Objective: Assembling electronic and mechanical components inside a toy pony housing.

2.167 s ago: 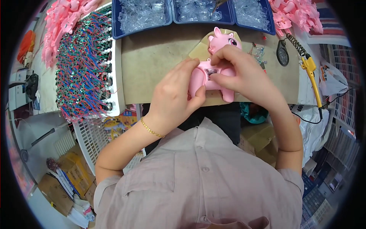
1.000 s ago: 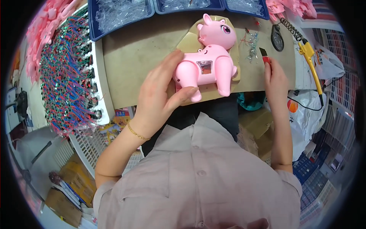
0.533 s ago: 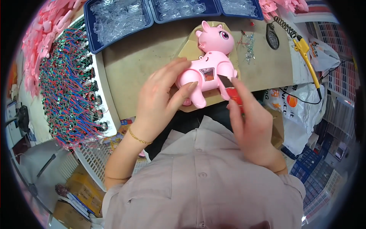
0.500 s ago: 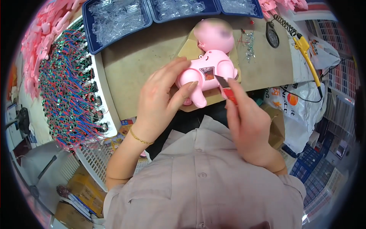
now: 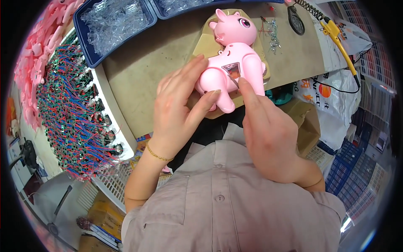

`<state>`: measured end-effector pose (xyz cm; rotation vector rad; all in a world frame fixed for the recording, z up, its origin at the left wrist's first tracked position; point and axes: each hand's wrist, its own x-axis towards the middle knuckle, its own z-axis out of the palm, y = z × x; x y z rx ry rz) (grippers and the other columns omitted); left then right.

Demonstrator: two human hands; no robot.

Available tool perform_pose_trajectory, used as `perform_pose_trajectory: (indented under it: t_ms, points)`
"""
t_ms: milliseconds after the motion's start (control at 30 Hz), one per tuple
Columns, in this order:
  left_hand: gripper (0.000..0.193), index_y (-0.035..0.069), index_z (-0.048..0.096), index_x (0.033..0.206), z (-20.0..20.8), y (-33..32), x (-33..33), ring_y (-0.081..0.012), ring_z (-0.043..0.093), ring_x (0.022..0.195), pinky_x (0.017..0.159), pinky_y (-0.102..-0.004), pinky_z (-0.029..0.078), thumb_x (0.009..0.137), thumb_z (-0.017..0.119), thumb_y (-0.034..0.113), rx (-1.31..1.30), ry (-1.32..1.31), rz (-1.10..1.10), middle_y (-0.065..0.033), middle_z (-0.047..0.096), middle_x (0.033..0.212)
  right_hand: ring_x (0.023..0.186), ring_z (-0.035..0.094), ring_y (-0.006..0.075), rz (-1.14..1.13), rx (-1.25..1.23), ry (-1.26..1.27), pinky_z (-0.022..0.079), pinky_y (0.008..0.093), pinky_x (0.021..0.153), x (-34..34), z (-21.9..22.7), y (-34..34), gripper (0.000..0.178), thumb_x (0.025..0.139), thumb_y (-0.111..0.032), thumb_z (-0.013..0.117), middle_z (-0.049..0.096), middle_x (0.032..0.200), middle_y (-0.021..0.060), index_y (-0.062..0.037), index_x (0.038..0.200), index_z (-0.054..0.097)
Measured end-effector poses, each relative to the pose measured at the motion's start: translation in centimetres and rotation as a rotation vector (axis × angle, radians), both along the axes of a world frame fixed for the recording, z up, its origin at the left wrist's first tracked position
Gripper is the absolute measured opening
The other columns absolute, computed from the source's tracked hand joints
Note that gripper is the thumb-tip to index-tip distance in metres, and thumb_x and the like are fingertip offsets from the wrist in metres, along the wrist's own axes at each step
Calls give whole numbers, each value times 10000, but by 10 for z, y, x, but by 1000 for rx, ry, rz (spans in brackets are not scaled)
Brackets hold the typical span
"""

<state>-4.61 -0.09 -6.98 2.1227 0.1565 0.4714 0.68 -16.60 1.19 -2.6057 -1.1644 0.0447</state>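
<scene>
A pink toy pony (image 5: pixel 248 63) lies on its side on a tan board (image 5: pixel 204 40). Its head, with one large painted eye, points away from me. In its belly is a square opening (image 5: pixel 233 70) with something orange inside. My left hand (image 5: pixel 176 98) grips the rump and hind leg, thumb on the near side and fingers over the back. My right hand (image 5: pixel 270 132) is closed around a red-handled craft knife; only its thin blade (image 5: pixel 232 80) shows, against the opening's lower left edge, and the handle is covered by my fingers.
Blue bins (image 5: pixel 114 25) of clear plastic parts stand along the far side. To the left, a white tray (image 5: pixel 100 90) holds many wired circuit boards (image 5: pixel 69 113). Small loose components (image 5: pixel 273 38) lie right of the toy, near a yellow soldering iron (image 5: pixel 338 40) and white plastic bag (image 5: pixel 329 113).
My right hand has brought the knife blade left, from the opening's right side to its lower left edge. My left hand keeps its grip on the toy. The view has shifted slightly.
</scene>
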Motion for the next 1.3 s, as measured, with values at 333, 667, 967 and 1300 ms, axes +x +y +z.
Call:
perform_pose_trajectory:
  t_ms: [333, 667, 967, 1300]
  points:
    - [485, 31, 593, 1201, -4, 0, -1, -268, 581, 1109, 973, -392, 383, 826, 680, 325, -19, -32, 14, -139, 600, 1240, 615, 579, 217, -1, -193, -119, 451, 321, 520, -7, 7, 10, 584, 702, 60, 590, 569, 796, 83, -23, 1279, 541]
    - [481, 37, 583, 1195, -1, 0, -2, -254, 572, 1132, 976, -395, 362, 831, 663, 341, 23, -20, 4, -137, 599, 1236, 479, 524, 216, -10, -462, -373, 434, 323, 439, -13, 16, 27, 563, 710, 11, 586, 554, 726, 50, -48, 1270, 561]
    - [473, 38, 577, 1197, 0, 0, -4, -252, 569, 1140, 980, -395, 354, 839, 652, 338, 39, -2, 16, -138, 595, 1239, 549, 605, 238, 2, -117, 125, 436, 314, 500, 23, 24, 12, 371, 869, -8, 543, 587, 668, 150, -42, 1236, 585]
    - [393, 81, 633, 1118, 6, 1, -3, -252, 580, 1041, 908, -385, 381, 772, 696, 255, 207, -99, 95, -67, 625, 1136, 555, 484, 44, -344, 317, 322, 368, 202, 494, 61, 7, -22, 351, 937, -127, 519, 601, 723, 11, -39, 1273, 562]
